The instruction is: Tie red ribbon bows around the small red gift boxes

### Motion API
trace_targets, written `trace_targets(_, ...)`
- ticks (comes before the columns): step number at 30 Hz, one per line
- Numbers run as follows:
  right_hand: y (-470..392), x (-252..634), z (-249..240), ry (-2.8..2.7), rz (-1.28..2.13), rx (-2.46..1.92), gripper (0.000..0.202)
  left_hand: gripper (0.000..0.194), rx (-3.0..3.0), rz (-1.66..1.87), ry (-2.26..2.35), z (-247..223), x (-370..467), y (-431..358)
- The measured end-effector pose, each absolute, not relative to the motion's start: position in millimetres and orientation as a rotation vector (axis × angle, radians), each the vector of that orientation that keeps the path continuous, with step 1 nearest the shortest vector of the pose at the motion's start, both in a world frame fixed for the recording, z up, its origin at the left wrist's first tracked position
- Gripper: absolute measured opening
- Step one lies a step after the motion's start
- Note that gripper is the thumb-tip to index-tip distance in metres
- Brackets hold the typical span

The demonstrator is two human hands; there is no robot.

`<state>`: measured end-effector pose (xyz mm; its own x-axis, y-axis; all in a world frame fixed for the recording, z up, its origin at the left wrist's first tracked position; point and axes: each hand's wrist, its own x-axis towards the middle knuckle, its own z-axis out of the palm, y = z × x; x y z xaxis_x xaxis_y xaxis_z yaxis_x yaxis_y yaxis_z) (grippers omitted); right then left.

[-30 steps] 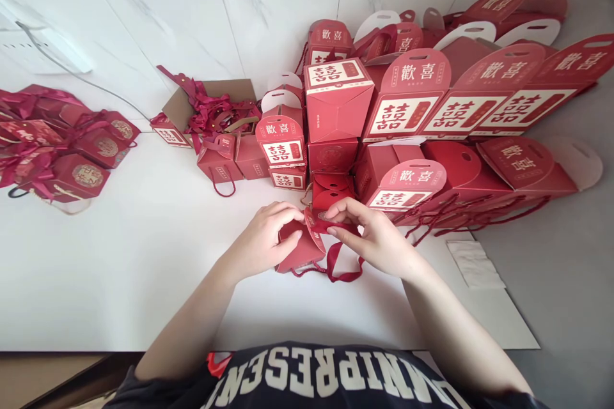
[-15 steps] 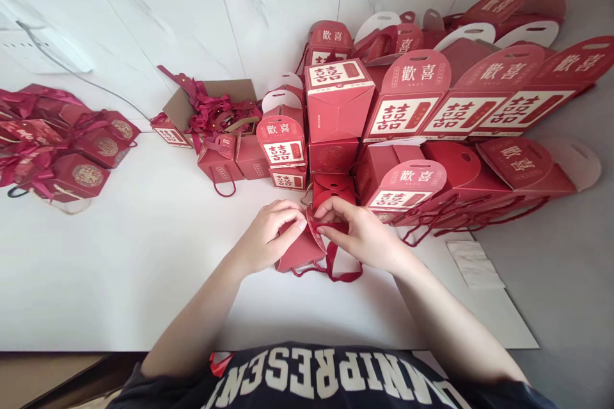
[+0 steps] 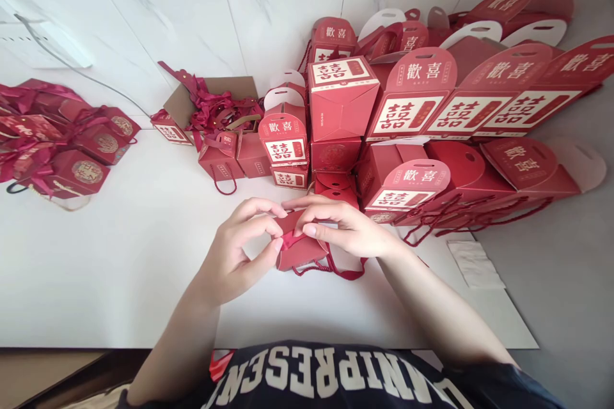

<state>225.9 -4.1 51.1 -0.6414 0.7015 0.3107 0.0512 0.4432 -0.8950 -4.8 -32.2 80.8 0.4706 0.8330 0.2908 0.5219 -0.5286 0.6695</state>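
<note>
Leaning over the small red box [image 3: 302, 257] on the white desk [image 3: 119, 268], I have shifted my grip. Half a second ago my right hand [image 3: 343, 227] was pinching the dark red ribbon [image 3: 292, 240] on the right side of the box; now that hand arches across the top, and a bright stretch of ribbon shows at the box's left edge. My left hand [image 3: 237, 252], which had been steadying the top, has moved outward, thumb and fingertips pinching that stretch. Whether the right fingers also grip it or only press down, I can't make out. I judge that the ribbon now spans the top; whether through a slot or merely over it, my fingers hide. Its slack loop lies to the right of the box, near the twisted cord [image 3: 311, 267] in front, so plenty seems left to draw. No finished bow shows on this box, unlike the ribboned boxes [image 3: 81, 169] far to its left.
</note>
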Motion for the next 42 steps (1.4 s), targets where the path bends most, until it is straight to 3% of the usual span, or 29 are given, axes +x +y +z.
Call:
trace_targets(2, 1.2, 220.3, 51.4, -1.994, 1.307, -0.615, 0.026, 0.006, 2.236, 0.791, 1.266, 78.7, -1.8, -38.5)
trace_targets(6, 3.9, 213.4, 51.4, -1.793, 1.33, -0.804, 0.032, 0.037, 2.032, 0.547, 1.586, 62.8, 0.5, -46.6)
trace_targets(11, 0.6, 206.5, 47.3, -1.834, 1.21, -0.893, 0.032, 0.02, 1.603, 0.637, 1.445, 43.9, -9.1, -46.5)
trace_targets(16, -2.2, 198.2, 43.3, -1.879, 1.255, -0.918, 0.031, 0.018, 1.384, 0.688, 1.305, 34.2, -21.1, -42.1)
trace_targets(42, -5.6, 191.1, 40.0, -2.037, 1.058, -0.83, 0.03, 0.017, 1.336, 0.687, 1.243, 34.8, -24.7, -43.0)
